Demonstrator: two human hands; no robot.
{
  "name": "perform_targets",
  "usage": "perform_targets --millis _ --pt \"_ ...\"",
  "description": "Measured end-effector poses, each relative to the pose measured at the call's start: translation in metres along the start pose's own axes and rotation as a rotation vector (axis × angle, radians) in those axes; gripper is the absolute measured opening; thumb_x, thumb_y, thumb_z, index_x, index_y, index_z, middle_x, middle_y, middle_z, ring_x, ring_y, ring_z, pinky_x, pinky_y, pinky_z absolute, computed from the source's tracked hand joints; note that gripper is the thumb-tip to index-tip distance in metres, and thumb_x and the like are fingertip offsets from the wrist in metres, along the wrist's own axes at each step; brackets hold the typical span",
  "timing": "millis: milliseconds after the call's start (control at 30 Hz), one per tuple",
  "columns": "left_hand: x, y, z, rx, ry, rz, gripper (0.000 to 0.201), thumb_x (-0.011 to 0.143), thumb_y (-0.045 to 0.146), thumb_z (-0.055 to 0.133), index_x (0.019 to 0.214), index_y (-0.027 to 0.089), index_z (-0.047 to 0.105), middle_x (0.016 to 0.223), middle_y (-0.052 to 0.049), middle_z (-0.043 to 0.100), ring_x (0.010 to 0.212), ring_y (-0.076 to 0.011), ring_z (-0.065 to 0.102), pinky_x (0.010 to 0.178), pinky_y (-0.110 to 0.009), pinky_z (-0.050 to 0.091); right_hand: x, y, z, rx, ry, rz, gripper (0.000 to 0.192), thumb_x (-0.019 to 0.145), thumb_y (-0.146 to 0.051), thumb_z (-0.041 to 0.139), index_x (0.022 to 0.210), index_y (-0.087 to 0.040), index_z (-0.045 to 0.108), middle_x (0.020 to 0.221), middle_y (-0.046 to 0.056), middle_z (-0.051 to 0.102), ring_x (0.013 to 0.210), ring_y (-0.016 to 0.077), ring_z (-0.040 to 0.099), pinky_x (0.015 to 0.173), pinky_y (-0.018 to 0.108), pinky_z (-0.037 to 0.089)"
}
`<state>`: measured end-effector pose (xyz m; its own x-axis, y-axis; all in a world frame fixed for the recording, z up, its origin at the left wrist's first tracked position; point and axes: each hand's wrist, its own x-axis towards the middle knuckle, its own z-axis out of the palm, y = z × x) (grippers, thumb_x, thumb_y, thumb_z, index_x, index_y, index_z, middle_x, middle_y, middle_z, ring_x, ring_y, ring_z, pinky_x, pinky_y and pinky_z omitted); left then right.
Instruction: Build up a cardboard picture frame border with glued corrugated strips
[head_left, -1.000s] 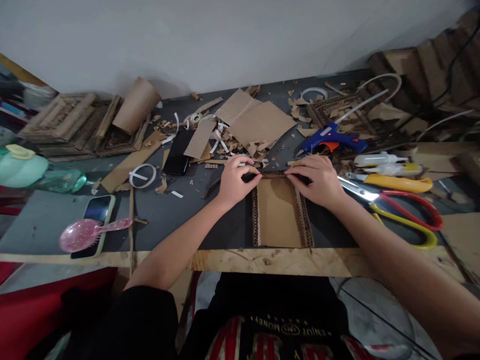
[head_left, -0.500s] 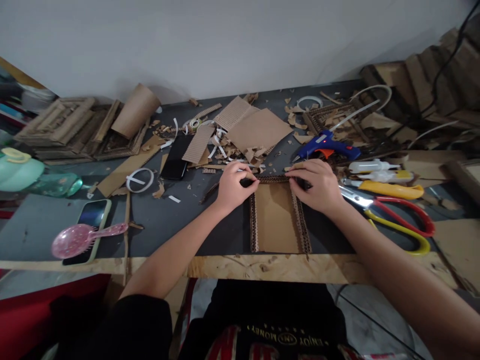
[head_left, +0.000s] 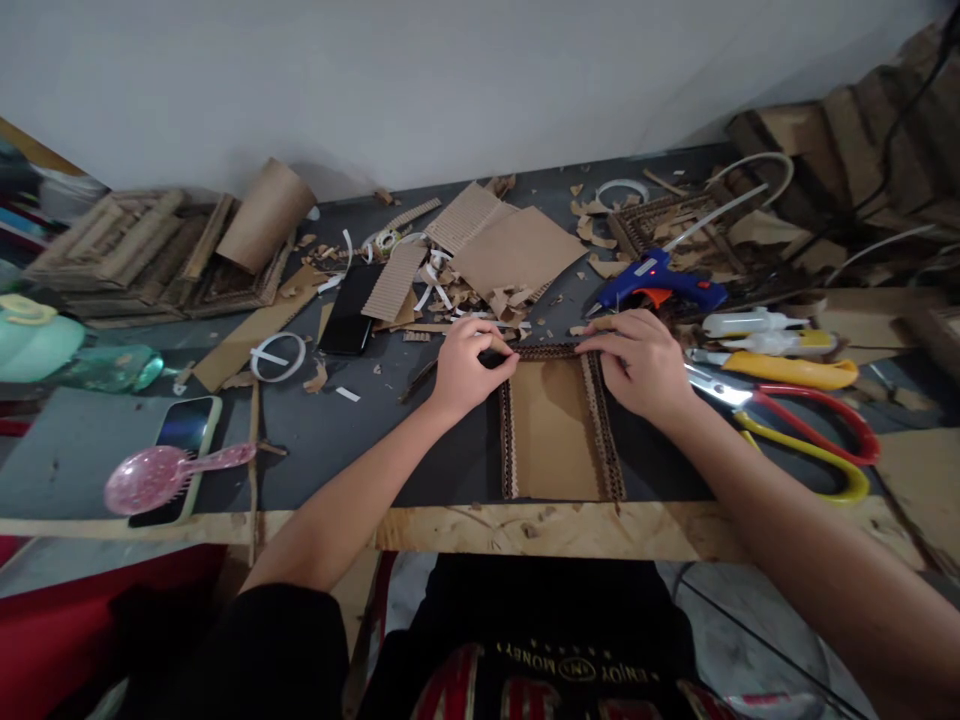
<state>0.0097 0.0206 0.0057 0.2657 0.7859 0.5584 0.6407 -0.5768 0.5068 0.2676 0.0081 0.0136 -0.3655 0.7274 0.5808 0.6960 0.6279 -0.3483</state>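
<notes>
Pinching far corrugated strip [head_left: 547, 351] onto cardboard panel [head_left: 553, 430]: left hand [head_left: 466, 366] and right hand [head_left: 637, 365] clamp narrow; glue gun [head_left: 660, 283] at one o'clock.

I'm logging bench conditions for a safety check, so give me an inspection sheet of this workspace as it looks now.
Surface: dark table with a raw wooden front edge.
Job's things: cardboard panel lying flat, corrugated strip along its far edge.
Clutter: cardboard scraps, glue gun, scissors, two phones, pink hairbrush.
Grippers: left hand and right hand pressing the strip's ends.
Cables: white cord at far right.
Surroundings: white wall, stacked cardboard frames.
</notes>
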Motion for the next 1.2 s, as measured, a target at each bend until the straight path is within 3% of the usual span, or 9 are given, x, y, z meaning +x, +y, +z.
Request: perform_targets --millis 367,600,733,867,1200 --pt "0.000 0.000 0.001 -0.073 0.014 -0.101 0.011 0.075 0.017 0.084 0.077 0.022 0.074 0.092 -0.002 0.072 0.095 -0.0213 0.068 0.093 -0.044 0.053 -0.001 0.001 0.003 -0.050 0.005 -0.006 0.029 0.085 -0.009 0.054 0.083 -0.024 0.079 0.100 0.007 0.076 0.095 0.0264 0.066 0.088 0.047 0.055" --pt "0.004 -0.008 -0.003 -0.221 -0.049 -0.153 0.009 0.088 0.020 0.068 0.094 0.022 0.074 0.106 -0.005 0.076 0.107 -0.0214 0.069 0.096 -0.042 0.054 -0.003 0.000 0.003 -0.060 0.028 -0.038 0.028 0.086 -0.011 0.055 0.083 -0.024 0.080 0.099 0.007 0.076 0.093 0.0259 0.066 0.087 0.047 0.056" --pt "0.005 -0.009 -0.005 -0.147 -0.110 -0.106 0.013 0.085 0.022 0.070 0.097 0.023 0.074 0.110 -0.004 0.076 0.110 -0.0226 0.068 0.107 -0.047 0.048 -0.003 -0.003 0.002 -0.080 0.031 -0.065 0.027 0.086 -0.011 0.056 0.085 -0.022 0.080 0.099 0.008 0.076 0.091 0.0258 0.066 0.086 0.047 0.057" --pt "0.003 -0.007 -0.004 -0.129 -0.168 -0.142 0.023 0.081 0.020 0.073 0.104 0.023 0.076 0.107 -0.005 0.076 0.108 -0.0229 0.068 0.101 -0.044 0.053 -0.003 -0.005 0.001 -0.093 0.028 -0.068 0.025 0.087 -0.012 0.056 0.086 -0.021 0.080 0.096 0.008 0.076 0.089 0.0255 0.066 0.084 0.046 0.058" --pt "0.006 -0.005 0.004 -0.205 -0.118 -0.312 0.017 0.074 0.012 0.077 0.087 0.023 0.077 0.093 -0.002 0.078 0.093 -0.0206 0.071 0.090 -0.039 0.056 -0.002 -0.005 0.004 -0.086 0.037 -0.096 0.021 0.084 -0.011 0.058 0.087 -0.019 0.077 0.094 0.008 0.076 0.090 0.0252 0.066 0.085 0.044 0.057"
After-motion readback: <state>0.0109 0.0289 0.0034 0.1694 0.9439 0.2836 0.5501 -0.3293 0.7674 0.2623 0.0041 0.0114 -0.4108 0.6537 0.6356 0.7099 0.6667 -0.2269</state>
